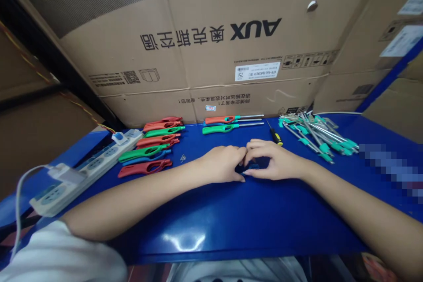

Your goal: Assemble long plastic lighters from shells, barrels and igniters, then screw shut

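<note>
My left hand [228, 163] and my right hand [277, 161] meet over the middle of the blue table, fingertips close together. The fingers of both are curled inward around a small bluish thing [254, 166], mostly hidden and too dark to make out. Just behind my right hand lies a yellow and black screwdriver [276, 137]. A few small screws [183, 157] rest left of my left hand. Beyond the hands are long-nosed gas lighters, among them an orange one [218, 120] and a green one [218, 129], with metal tubes pointing right.
Red, green and blue lighter handles [145, 168] lie in a column at left. A pile of metal tubes with green parts [317, 134] is at the back right. A white power strip [95, 167] with plugs runs along the left edge. Cardboard [198, 70] walls the back.
</note>
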`<state>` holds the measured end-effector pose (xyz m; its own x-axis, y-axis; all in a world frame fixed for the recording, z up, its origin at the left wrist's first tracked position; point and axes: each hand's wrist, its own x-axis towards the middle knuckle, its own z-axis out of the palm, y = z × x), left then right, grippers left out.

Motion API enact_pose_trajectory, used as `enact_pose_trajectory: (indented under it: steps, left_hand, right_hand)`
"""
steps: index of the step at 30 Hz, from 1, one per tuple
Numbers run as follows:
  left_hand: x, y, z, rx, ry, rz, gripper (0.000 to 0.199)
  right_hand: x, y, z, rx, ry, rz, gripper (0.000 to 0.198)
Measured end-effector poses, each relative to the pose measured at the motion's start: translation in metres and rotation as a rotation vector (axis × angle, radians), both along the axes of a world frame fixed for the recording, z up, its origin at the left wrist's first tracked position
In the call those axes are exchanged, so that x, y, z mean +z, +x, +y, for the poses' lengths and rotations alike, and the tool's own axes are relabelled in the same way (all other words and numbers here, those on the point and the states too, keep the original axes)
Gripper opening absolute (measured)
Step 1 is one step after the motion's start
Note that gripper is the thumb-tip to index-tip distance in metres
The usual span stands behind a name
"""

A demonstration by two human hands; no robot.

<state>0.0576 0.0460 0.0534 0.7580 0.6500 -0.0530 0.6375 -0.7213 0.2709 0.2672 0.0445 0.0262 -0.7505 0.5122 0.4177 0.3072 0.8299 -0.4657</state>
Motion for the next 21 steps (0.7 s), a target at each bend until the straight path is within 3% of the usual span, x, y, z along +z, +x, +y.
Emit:
enact_pose_trajectory:
  steps: [4,8,14,21]
  left_hand:
    - [-0.019,0.003,0.005,-0.005,-0.033,-0.091,0.047]
    - [-0.027,-0.023,-0.004,0.021,-0.102,-0.274,0.058]
    - [-0.041,-0.060,-0.026,0.146,-0.128,-0.441,0.042]
    - [-0.063,-0.061,-0.022,0.122,-0.050,-0.561,0.039]
  right_hand:
    - [-0.003,0.011,0.007,-0.015,-0.109,-0.130,0.015]
    - [-0.005,0.017,0.011,-0.044,-0.164,-0.230,0.026]
    - [-0.002,0.017,0.010,-0.078,-0.195,-0.280,0.024]
    - [0.008,0.017,0.006,-0.145,-0.202,-0.382,0.024]
